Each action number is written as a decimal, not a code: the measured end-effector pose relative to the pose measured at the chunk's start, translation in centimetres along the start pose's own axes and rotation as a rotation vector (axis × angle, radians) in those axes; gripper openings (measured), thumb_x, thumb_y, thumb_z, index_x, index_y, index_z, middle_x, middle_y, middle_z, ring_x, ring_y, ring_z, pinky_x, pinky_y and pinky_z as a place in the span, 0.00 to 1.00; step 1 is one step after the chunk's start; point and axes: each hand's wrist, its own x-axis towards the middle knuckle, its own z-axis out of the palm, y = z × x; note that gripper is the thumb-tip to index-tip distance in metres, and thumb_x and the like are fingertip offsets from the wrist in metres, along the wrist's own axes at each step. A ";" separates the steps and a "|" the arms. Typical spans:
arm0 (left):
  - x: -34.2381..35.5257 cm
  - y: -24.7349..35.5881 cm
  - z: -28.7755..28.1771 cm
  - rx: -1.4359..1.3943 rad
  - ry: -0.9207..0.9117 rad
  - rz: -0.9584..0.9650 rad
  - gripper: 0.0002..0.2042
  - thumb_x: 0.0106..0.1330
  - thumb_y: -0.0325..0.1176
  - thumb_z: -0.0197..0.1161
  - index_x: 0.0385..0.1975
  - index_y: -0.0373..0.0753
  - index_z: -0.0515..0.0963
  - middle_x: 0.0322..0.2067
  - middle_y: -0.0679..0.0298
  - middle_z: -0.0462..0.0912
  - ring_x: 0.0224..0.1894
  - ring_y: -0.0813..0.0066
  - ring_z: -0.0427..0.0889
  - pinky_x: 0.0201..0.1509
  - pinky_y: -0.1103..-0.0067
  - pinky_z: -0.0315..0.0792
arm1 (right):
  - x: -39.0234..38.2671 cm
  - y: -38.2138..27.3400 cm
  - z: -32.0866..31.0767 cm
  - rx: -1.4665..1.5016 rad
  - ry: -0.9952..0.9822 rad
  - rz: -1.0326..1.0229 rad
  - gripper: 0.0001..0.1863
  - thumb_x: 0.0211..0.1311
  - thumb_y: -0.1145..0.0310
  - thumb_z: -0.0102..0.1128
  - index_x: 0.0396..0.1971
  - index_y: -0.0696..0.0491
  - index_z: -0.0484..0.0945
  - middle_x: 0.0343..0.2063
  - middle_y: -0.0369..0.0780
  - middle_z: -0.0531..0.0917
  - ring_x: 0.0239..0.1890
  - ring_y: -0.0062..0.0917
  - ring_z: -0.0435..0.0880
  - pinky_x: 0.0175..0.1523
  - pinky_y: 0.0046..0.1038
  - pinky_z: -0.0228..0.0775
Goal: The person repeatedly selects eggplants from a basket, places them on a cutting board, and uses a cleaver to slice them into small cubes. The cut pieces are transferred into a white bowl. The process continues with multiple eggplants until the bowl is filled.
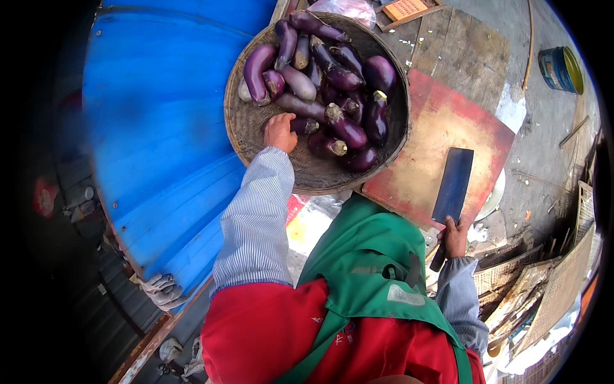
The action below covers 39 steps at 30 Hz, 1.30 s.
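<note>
A round woven basket (240, 121) holds many purple eggplants (346, 127), some long and curved, some plump. My left hand (280, 133) reaches into its near left part, fingers curled over one dark eggplant (305, 125) whose stem end shows to the right; the fingertips are partly hidden. On the right, my right hand (455, 237) is closed round the handle of a cleaver (453, 184). The broad dark blade lies over a worn red cutting board (422, 160), pointing away from me. The board sits right of the basket, its left corner beneath the basket's rim.
Blue metal sheeting (160, 128) spreads along the left, with a cloth glove (162, 291) at its near edge. A dark bucket (561, 70) stands at the far right. Woven trays and wood scraps (543, 288) pile up at the near right. An orange slatted tool (404, 9) lies beyond the basket.
</note>
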 end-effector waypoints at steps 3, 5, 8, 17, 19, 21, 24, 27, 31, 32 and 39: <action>-0.4 -1.9 2.2 0.290 0.048 0.164 0.28 0.49 0.29 0.69 0.54 0.45 0.71 0.54 0.61 0.72 0.61 0.61 0.65 0.66 0.69 0.56 | -0.7 -1.7 1.3 -0.047 0.023 0.017 0.12 0.68 0.68 0.49 0.48 0.56 0.68 0.23 0.37 0.77 0.11 0.17 0.71 0.13 0.19 0.63; -0.4 -2.0 2.3 0.302 0.075 0.170 0.29 0.48 0.30 0.70 0.54 0.44 0.70 0.55 0.61 0.72 0.62 0.61 0.64 0.67 0.68 0.54 | -0.6 -1.2 1.6 -0.031 0.017 -0.013 0.12 0.68 0.68 0.49 0.48 0.56 0.68 0.23 0.36 0.76 0.11 0.17 0.71 0.13 0.19 0.63; 0.8 -2.1 1.0 0.260 -0.066 0.248 0.29 0.48 0.31 0.70 0.53 0.42 0.70 0.55 0.60 0.71 0.61 0.60 0.65 0.67 0.69 0.54 | -1.2 -1.5 2.1 0.002 0.007 -0.019 0.13 0.68 0.68 0.49 0.49 0.56 0.68 0.23 0.36 0.76 0.11 0.17 0.71 0.13 0.19 0.63; -6.1 6.2 -3.4 -1.763 -0.478 -0.251 0.26 0.65 0.48 0.55 0.54 0.33 0.68 0.45 0.55 0.77 0.45 0.63 0.78 0.51 0.64 0.73 | -3.1 -3.5 2.9 0.156 -0.122 -0.063 0.12 0.67 0.68 0.51 0.46 0.58 0.70 0.18 0.34 0.74 0.11 0.15 0.71 0.15 0.18 0.63; -6.8 9.3 -2.4 -1.977 -0.714 -0.170 0.27 0.64 0.49 0.56 0.54 0.32 0.67 0.48 0.53 0.76 0.46 0.61 0.78 0.51 0.62 0.73 | -3.5 -3.3 2.6 0.189 -0.148 -0.060 0.11 0.67 0.68 0.52 0.44 0.58 0.71 0.18 0.33 0.74 0.12 0.15 0.71 0.15 0.18 0.63; -7.3 13.0 -1.1 -2.068 -0.943 -0.078 0.27 0.64 0.49 0.55 0.54 0.32 0.65 0.51 0.50 0.74 0.49 0.59 0.78 0.49 0.65 0.76 | -4.2 -2.5 1.5 0.226 -0.155 -0.091 0.10 0.66 0.70 0.54 0.44 0.58 0.72 0.20 0.33 0.75 0.12 0.14 0.71 0.15 0.18 0.63; -9.2 19.2 0.1 -1.608 -0.964 -0.096 0.26 0.64 0.48 0.56 0.52 0.33 0.66 0.49 0.49 0.75 0.48 0.60 0.79 0.45 0.69 0.79 | -6.0 -1.3 -0.7 0.304 -0.102 -0.103 0.13 0.64 0.73 0.55 0.48 0.57 0.72 0.22 0.34 0.77 0.12 0.14 0.71 0.15 0.17 0.64; -11.8 25.9 2.3 -1.152 -1.054 0.024 0.26 0.62 0.40 0.61 0.56 0.34 0.64 0.44 0.55 0.78 0.46 0.66 0.79 0.45 0.74 0.76 | -8.6 -0.2 -3.7 0.263 0.024 -0.232 0.15 0.64 0.75 0.55 0.50 0.58 0.72 0.27 0.35 0.81 0.17 0.14 0.74 0.21 0.19 0.68; -17.5 35.4 5.1 -0.764 -1.169 0.150 0.25 0.62 0.36 0.63 0.56 0.34 0.67 0.46 0.60 0.78 0.45 0.72 0.78 0.50 0.76 0.71 | -11.7 2.2 -8.0 -0.393 0.456 -0.793 0.22 0.54 0.77 0.57 0.52 0.50 0.73 0.35 0.43 0.82 0.29 0.33 0.83 0.31 0.30 0.76; -19.1 37.4 5.6 -0.726 -1.197 0.172 0.24 0.62 0.36 0.64 0.56 0.34 0.68 0.46 0.60 0.78 0.45 0.73 0.78 0.50 0.77 0.71 | -12.8 2.5 -9.2 -0.482 0.477 -0.797 0.24 0.52 0.76 0.58 0.52 0.49 0.72 0.37 0.43 0.81 0.31 0.35 0.83 0.32 0.31 0.76; -26.7 45.7 10.7 -0.221 -1.212 0.741 0.23 0.57 0.36 0.68 0.52 0.35 0.73 0.49 0.58 0.78 0.52 0.66 0.76 0.56 0.74 0.69 | -18.6 10.1 -14.3 -0.548 0.814 -0.605 0.27 0.49 0.62 0.60 0.53 0.47 0.73 0.42 0.42 0.78 0.33 0.35 0.83 0.34 0.32 0.77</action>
